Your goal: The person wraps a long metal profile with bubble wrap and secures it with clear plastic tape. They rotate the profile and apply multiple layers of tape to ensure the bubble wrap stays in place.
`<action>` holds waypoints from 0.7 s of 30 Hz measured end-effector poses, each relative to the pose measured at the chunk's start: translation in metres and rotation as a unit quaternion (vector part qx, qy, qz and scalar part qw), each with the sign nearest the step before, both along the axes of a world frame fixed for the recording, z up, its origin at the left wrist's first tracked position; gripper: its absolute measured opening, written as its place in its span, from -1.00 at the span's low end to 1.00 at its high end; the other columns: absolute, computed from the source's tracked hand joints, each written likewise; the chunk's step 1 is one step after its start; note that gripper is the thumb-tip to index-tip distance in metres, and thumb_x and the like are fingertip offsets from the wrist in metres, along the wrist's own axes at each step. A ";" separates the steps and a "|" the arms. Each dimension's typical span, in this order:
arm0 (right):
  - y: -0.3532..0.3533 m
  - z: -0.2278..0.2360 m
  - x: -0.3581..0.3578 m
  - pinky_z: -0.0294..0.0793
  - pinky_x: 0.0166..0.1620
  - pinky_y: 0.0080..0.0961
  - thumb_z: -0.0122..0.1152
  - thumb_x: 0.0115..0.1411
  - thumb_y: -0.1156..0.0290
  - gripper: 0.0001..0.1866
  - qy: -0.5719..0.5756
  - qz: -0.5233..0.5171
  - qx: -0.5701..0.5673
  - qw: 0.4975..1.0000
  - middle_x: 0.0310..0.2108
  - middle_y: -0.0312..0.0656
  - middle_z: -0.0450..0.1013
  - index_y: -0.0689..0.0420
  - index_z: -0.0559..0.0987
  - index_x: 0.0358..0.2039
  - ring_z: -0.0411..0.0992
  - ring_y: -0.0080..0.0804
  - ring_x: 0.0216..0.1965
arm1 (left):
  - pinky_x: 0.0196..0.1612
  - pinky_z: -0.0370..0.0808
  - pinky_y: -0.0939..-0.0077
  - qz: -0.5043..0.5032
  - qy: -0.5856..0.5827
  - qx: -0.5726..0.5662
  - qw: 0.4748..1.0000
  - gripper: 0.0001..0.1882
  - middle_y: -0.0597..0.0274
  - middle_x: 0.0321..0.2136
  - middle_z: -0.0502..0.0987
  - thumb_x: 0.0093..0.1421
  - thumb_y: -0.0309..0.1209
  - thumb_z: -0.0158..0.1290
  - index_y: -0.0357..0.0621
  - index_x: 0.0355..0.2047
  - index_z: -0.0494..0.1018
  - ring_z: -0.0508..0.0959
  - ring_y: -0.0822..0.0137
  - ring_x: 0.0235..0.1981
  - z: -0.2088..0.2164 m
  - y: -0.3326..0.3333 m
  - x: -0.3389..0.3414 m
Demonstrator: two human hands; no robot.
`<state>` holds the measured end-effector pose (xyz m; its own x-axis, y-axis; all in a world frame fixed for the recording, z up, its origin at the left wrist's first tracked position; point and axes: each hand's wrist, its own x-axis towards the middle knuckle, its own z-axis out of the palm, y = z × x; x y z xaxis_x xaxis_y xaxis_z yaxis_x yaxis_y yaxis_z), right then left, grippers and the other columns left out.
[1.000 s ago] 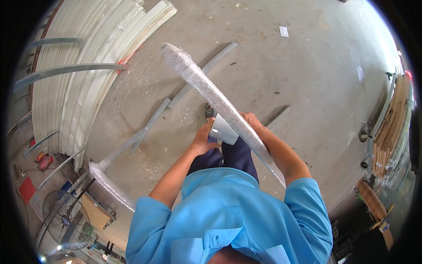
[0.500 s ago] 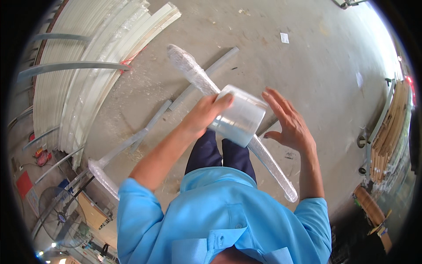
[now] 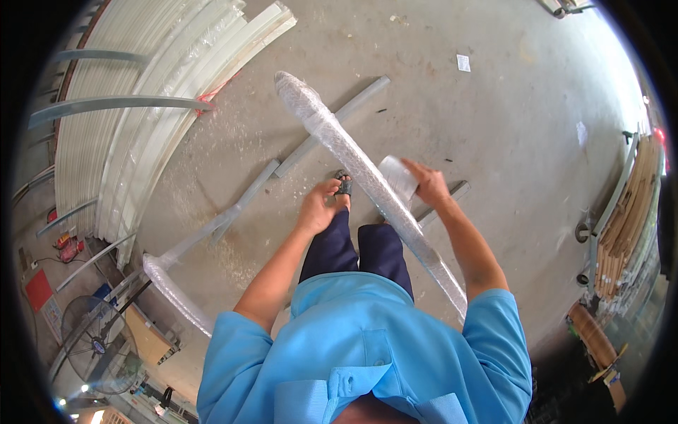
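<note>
A long bar wrapped in clear film (image 3: pixel 371 177) slants across in front of me, from the upper left down to the lower right. Beyond its right side, a roll of clear stretch film (image 3: pixel 400 178) is partly hidden behind it. My right hand (image 3: pixel 429 184) grips the roll at its right end. On the other side of the bar, my left hand (image 3: pixel 319 208) is apart from it and holds nothing, its thumb and fingers spread in a curve.
Grey metal bars (image 3: pixel 332 127) lie on the floor under the wrapped bar. Another film-wrapped piece (image 3: pixel 173 288) is at the left. Long white panels (image 3: pixel 152 106) are stacked at the upper left, near a black fan (image 3: pixel 99 345). Brown lengths (image 3: pixel 621 219) are bundled at the far right.
The film roll has gone from my left hand, above the bar, to my right hand and now sits behind the bar. My left hand has let go and drawn back slightly.
</note>
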<state>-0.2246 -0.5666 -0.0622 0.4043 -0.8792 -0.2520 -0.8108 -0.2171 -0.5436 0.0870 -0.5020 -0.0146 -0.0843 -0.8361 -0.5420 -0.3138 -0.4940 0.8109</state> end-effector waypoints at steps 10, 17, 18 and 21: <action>0.017 0.005 0.036 0.44 0.11 -0.33 0.33 0.04 0.42 -0.31 -0.115 0.088 0.336 0.931 0.07 -0.02 0.48 -0.03 0.41 0.24 0.47 -0.17 0.07 | 0.15 0.30 0.15 -0.312 -0.099 -0.043 0.944 -0.42 0.13 -0.02 0.51 0.03 -0.03 0.27 -0.15 -0.06 0.49 0.41 0.05 0.07 0.021 0.030 0.031; -0.024 0.193 0.001 0.26 0.30 -0.22 0.53 -0.30 0.49 0.24 -0.126 0.041 0.141 0.981 0.37 -0.09 0.11 -0.08 0.04 0.41 0.18 -0.05 0.31 | 0.00 0.46 0.45 -0.025 0.349 0.115 0.930 -0.43 0.21 -0.16 0.57 0.27 -0.02 0.11 -0.30 0.03 0.42 0.52 0.44 -0.11 0.145 -0.049 0.001; -0.023 0.218 0.002 0.30 0.28 -0.23 0.57 -0.38 0.48 0.25 -0.096 0.095 0.027 0.990 0.36 -0.11 0.11 -0.07 0.11 0.38 0.15 -0.07 0.32 | 0.03 0.46 0.42 0.010 0.401 0.111 0.909 -0.43 0.19 -0.13 0.56 0.29 -0.04 0.08 -0.30 0.07 0.40 0.53 0.42 -0.09 0.149 -0.062 -0.015; -0.023 0.249 0.018 0.43 0.17 -0.16 0.53 -0.36 0.47 0.03 0.021 0.173 -0.220 0.960 0.26 -0.09 0.22 -0.05 0.33 0.25 0.31 -0.08 0.21 | 0.04 0.46 0.43 0.021 0.417 0.204 0.885 -0.44 0.17 -0.11 0.54 0.32 -0.04 0.05 -0.33 0.04 0.40 0.52 0.40 -0.05 0.139 -0.112 -0.049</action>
